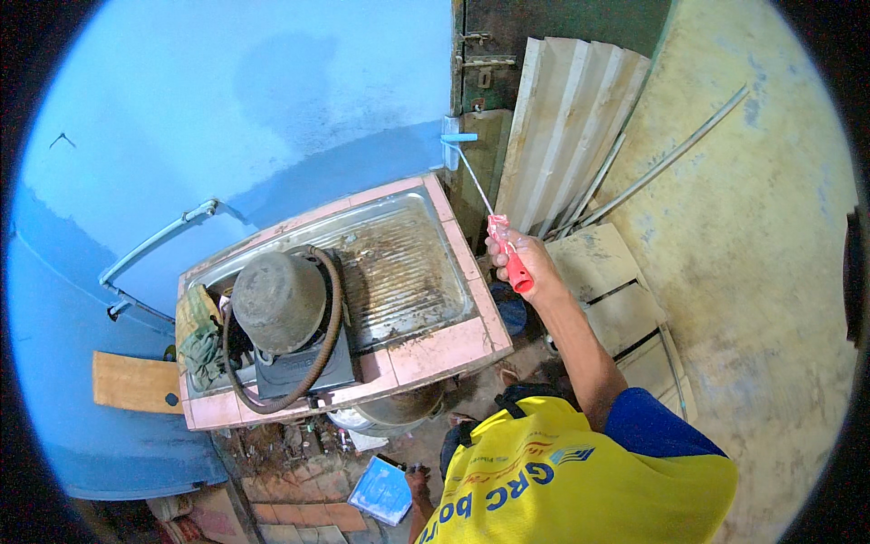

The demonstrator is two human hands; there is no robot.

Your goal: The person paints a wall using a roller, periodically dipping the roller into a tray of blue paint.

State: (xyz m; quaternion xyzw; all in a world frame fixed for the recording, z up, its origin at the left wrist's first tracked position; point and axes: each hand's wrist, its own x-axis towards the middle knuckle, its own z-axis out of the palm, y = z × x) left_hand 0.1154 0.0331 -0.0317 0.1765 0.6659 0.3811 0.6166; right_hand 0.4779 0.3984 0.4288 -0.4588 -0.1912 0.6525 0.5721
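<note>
My right hand (521,261) is wrapped round the red handle of a paint roller (518,268). Its thin metal rod reaches up and away to the roller head, which lies at the edge of the blue wall (362,154), beside the green door. Low in the view, my left hand (419,482) is closed at the right edge of a paint tray (381,490) coated with light blue paint. Part of that arm is hidden by my yellow shirt.
A pink-tiled sink counter (426,349) stands ahead, bearing a dark pot (278,302), a brown hose (333,340) and a cloth (201,335). Corrugated sheets (571,127) lean by the door (489,82). Pale panels (594,263) stand along the right wall. Pipes (159,240) run along the left wall.
</note>
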